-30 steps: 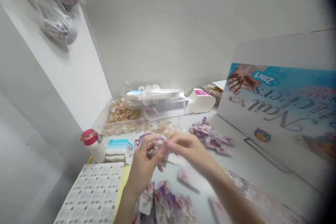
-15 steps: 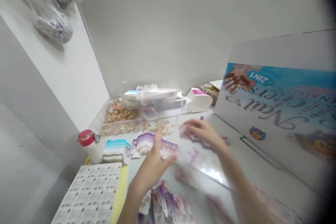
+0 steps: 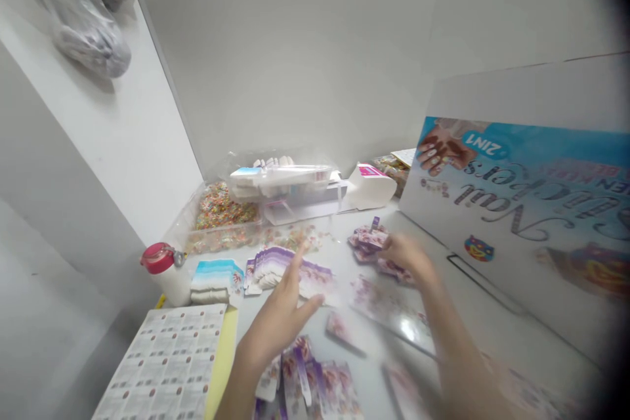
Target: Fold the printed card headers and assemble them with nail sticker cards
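My left hand (image 3: pixel 283 312) is stretched out with index finger and thumb apart. It holds nothing that shows and hovers beside a fanned row of purple-and-white printed cards (image 3: pixel 275 266). My right hand (image 3: pixel 406 256), somewhat blurred, is at the right side of a loose pile of small pink-purple packets (image 3: pixel 367 239). Its fingertips are bent toward the pile, and whether they grip a packet is hidden. Below that hand lies a glossy sheet or flat pack with pink-purple print (image 3: pixel 388 308). More purple printed cards (image 3: pixel 319 380) overlap at the front, between my forearms.
A red-lidded bottle (image 3: pixel 170 275) stands left, beside a blue-and-white card stack (image 3: pixel 216 279) and a label sheet (image 3: pixel 167 361). Behind are a clear tub of colourful bits (image 3: pixel 224 207) and a white tape dispenser-like device (image 3: pixel 371 187). A large printed box (image 3: pixel 512 210) borders the right.
My right hand has moved right and slightly down, uncovering the packet pile it was over. The small blurred item at its fingertips no longer shows apart. My left hand has barely shifted.
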The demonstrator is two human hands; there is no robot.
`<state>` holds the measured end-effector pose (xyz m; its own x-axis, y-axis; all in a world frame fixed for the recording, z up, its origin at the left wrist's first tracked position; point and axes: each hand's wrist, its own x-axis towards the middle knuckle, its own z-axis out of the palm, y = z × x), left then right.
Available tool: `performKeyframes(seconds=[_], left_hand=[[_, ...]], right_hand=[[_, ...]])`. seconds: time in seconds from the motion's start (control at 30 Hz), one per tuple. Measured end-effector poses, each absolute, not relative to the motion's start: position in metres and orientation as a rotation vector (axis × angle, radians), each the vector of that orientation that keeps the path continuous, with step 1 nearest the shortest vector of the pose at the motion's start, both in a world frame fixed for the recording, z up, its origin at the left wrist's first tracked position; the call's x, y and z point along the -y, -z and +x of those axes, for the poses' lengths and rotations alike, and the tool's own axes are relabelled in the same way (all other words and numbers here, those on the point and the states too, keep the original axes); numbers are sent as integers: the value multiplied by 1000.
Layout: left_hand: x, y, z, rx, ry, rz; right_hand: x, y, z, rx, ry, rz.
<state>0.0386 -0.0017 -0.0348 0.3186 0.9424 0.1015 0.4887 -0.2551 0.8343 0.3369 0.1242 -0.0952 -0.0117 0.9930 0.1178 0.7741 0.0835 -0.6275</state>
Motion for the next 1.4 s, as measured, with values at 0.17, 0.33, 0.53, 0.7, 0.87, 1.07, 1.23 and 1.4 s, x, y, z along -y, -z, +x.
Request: performKeyframes(seconds=[0.17,0.33,0.53,0.7,0.87,1.07,1.23,1.4], left_hand=[[2,32,35,-1294,-786,1874],[2,31,31,-1317,-774,1865],[3,29,33,-1308,-785,1828],[7,30,54,-1240,-760,1769],[14,32,81,-1111,-808,1763],[11,31,88,-1072,-1206,1528],[11,19,77,-1037,-1337,1106],[21,0,66,-978,-1488,1036]], right_hand=[[-125,105,311,2045,-868,-2096],[-123,101,299,2130,-933,-2233],[-106,64,314,2080,-581,-2081],[-67,8,310,1935,-273,-1578],[-14,-26,274,1575,-387,-1077],[0,-33,248,1396,-464,-840],[-4,-28,246,1952,-336,-868],[-9,-18,234,2183,-363,-843]])
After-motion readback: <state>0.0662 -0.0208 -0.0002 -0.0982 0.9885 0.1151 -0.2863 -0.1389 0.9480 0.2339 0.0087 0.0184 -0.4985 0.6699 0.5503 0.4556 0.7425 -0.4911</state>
